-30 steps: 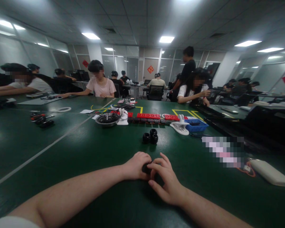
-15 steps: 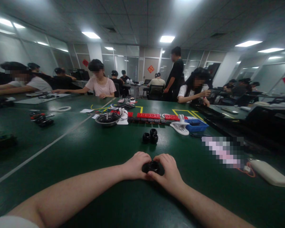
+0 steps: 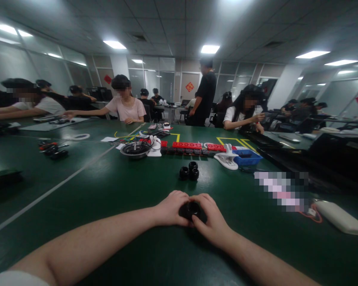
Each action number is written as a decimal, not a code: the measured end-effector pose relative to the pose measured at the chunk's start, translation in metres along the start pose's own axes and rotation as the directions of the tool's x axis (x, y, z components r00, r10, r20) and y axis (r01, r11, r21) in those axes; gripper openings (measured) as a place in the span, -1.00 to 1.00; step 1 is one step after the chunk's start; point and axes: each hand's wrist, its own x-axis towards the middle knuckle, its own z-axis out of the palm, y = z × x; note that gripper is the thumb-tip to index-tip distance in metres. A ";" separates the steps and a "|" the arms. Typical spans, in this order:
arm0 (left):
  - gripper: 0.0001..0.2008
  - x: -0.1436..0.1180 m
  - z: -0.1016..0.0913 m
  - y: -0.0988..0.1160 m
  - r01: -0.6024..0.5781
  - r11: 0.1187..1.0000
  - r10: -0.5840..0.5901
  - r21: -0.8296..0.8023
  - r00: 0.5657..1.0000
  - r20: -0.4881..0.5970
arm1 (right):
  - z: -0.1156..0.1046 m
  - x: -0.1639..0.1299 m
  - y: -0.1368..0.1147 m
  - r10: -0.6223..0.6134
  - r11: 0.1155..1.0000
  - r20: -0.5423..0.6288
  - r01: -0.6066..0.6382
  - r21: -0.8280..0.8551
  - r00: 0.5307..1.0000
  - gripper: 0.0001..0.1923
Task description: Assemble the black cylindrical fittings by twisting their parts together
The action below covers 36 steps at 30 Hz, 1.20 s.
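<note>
Between my two hands sit black round pieces, and the middle one, a black hollow round piece, shows a shiny rim and an opening facing up. My left hand curls around the left side of these pieces, thumb low and fingers over the back. Around the right side wraps my right hand, its thumb pressed near the front of the hollow piece. Fingers cover much of them, so their number and whether they are joined cannot be made out. Just beyond my hands, a cluster of three similar black round pieces stands on the green table.
Farther back are a red power strip, a round tray with cables, a white clamp and a blue bin. A cream pouch lies at right, tools at left. Several people sit around.
My right thumb has moved up and right, onto the front of the hollow piece. My left hand stays nearly still. In the background a standing person has moved left.
</note>
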 end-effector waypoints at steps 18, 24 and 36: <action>-0.54 0.001 0.000 0.000 -0.035 0.998 0.034 0.043 0.999 0.021 | -0.009 -0.005 -0.014 -0.227 0.969 0.114 0.237 -0.073 0.967 -0.67; -0.53 0.000 0.003 -0.003 -0.026 0.999 0.027 0.033 0.999 -0.030 | -0.011 0.001 -0.009 -0.073 0.955 -0.086 0.045 -0.292 0.994 -0.80; -0.52 0.001 0.003 -0.002 -0.023 1.000 0.024 0.021 0.999 -0.039 | -0.007 0.007 -0.006 0.085 0.951 0.007 -0.079 -0.299 0.996 -0.81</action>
